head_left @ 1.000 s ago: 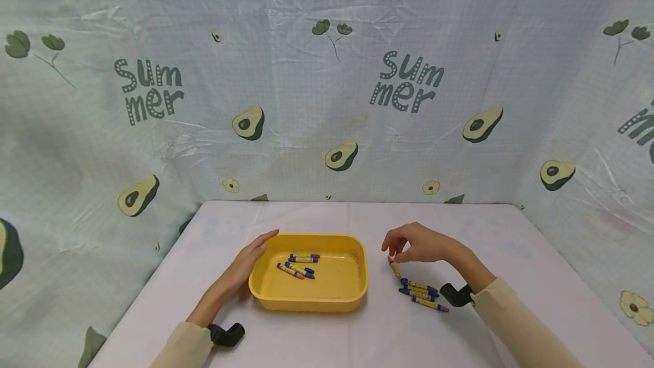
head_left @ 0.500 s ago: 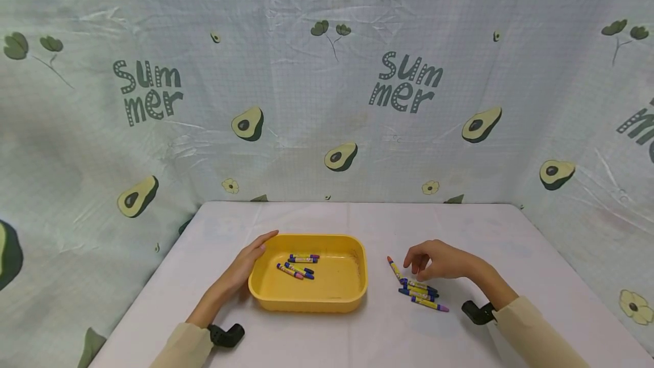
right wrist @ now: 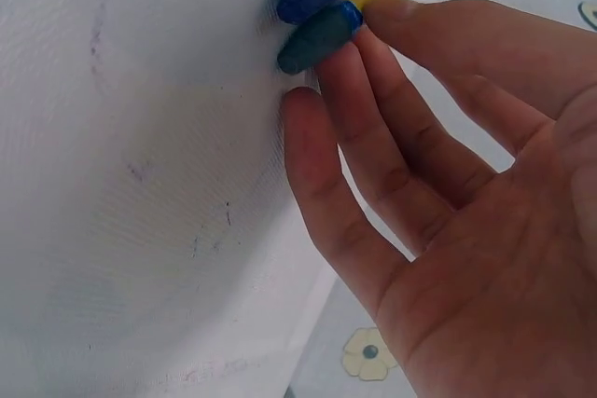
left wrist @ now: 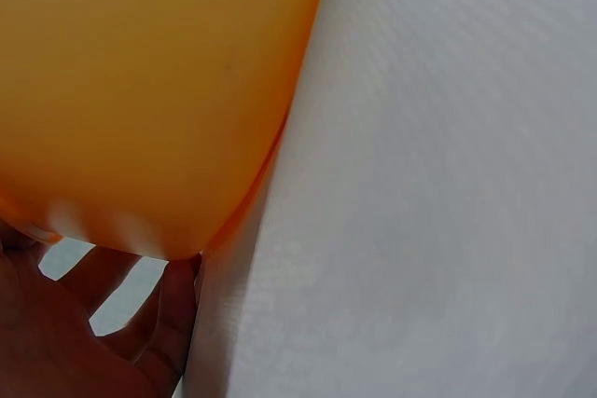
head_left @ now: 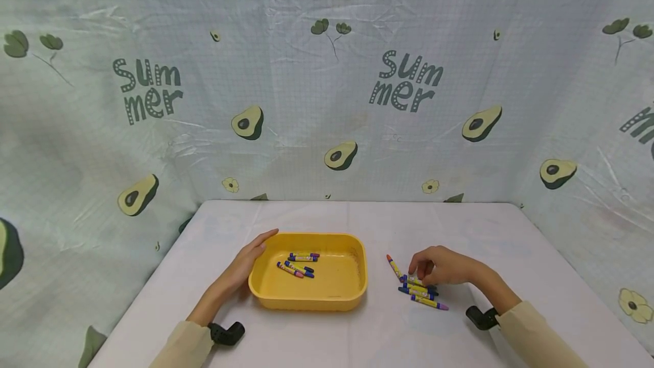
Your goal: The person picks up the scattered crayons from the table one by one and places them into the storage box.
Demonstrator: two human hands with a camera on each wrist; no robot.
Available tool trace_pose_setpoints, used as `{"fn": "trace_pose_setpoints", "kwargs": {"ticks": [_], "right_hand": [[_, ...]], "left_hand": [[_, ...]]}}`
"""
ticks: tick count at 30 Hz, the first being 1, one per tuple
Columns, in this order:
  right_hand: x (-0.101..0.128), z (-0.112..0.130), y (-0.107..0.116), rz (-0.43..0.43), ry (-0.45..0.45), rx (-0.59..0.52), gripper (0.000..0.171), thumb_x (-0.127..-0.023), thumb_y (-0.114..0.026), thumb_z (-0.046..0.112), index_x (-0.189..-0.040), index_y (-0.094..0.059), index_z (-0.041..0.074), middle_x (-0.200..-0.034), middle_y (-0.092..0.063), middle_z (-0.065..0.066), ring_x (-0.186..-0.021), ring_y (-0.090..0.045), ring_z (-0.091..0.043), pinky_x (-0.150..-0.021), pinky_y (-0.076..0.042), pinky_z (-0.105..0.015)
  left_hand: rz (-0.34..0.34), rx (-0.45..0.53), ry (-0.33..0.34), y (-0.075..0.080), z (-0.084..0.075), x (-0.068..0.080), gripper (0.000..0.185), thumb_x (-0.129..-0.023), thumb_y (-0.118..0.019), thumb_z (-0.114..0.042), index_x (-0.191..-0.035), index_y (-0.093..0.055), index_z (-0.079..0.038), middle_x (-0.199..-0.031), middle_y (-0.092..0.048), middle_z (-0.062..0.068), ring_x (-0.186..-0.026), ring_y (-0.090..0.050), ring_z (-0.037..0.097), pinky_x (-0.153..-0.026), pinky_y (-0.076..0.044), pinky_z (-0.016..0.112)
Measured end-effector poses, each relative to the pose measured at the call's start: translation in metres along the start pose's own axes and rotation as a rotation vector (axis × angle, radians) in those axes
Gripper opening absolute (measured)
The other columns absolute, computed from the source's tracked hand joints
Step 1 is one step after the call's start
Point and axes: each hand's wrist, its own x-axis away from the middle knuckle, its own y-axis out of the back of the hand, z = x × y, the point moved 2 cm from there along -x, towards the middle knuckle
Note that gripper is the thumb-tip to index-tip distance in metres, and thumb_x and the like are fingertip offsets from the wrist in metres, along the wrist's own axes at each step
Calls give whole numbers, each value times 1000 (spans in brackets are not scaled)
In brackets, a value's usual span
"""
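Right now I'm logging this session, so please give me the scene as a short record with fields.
left hand: against the left side of the yellow tray
right hand: pinching a dark green-tipped crayon
in tray: several crayons, mostly left of centre
on table: orange-tipped crayon, purple-tipped crayon, others between
unclear: whether the pinched crayon is off the table
backdrop: pale sheet printed with avocados and "summer"

Right hand (head_left: pixel 447 266) at a pile of yellow-wrapped crayons (head_left: pixel 423 301)

Its bent fingers (head_left: pixel 420 258) touch the pile's far side on the white worktop (head_left: pixel 317 339). The left hand (head_left: pixel 244 266) rests against a yellow, rectangular plastic tray (head_left: pixel 306 304) holding more yellow-wrapped crayons (head_left: pixel 290 270).
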Motion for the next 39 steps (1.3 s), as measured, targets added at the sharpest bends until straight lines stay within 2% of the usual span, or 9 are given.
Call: {"fn": "trace_pose_setpoints", "kwargs": {"ticks": [7, 13, 22, 32, 39], "right_hand": [[-4, 2, -4, -11, -25, 26, 23, -85, -75, 2, -104, -73, 14, -88, -67, 2, -79, -59, -6, -69, -54, -21], [-5, 5, -4, -18, -17, 51, 22, -85, -76, 1, -103, -73, 14, -87, -66, 2, -78, -58, -5, -68, -53, -21], [-6, 6, -2, -23, -45, 76, 27, -87, -71, 0, -111, -72, 14, -89, -67, 1, -80, -59, -7, -69, -53, -21], [-5, 13, 10, -53, -27, 98, 29, -89, -69, 0, -114, -71, 14, -92, -69, -4, -83, -60, -8, -71, -54, -22], [-11, 22, 20, -67, -23, 102, 30, -89, -69, 1, -115, -71, 16, -92, -68, -4, -85, -61, -10, -68, -55, -23]], "left_hand": [[3, -2, 7, 0, 1, -1, 50, -114, -23, -24, -163, -33, -16, -169, -30, 17, -152, -37, 39, -125, -32, 57], [5, 1, 1, 0, 2, -3, 50, -114, -24, -23, -162, -33, -14, -170, -29, 17, -154, -34, 39, -126, -28, 58], [-3, 4, 12, 0, 1, -1, 50, -114, -24, -22, -162, -34, -16, -170, -29, 16, -153, -35, 39, -126, -28, 57], [-3, -9, 25, 0, 2, -2, 50, -114, -23, -23, -162, -33, -18, -170, -29, 15, -154, -35, 37, -126, -28, 56], [0, -10, 3, 1, 1, -1, 50, -114, -23, -23, -162, -33, -16, -169, -30, 18, -152, -36, 40, -125, -29, 58]]}}
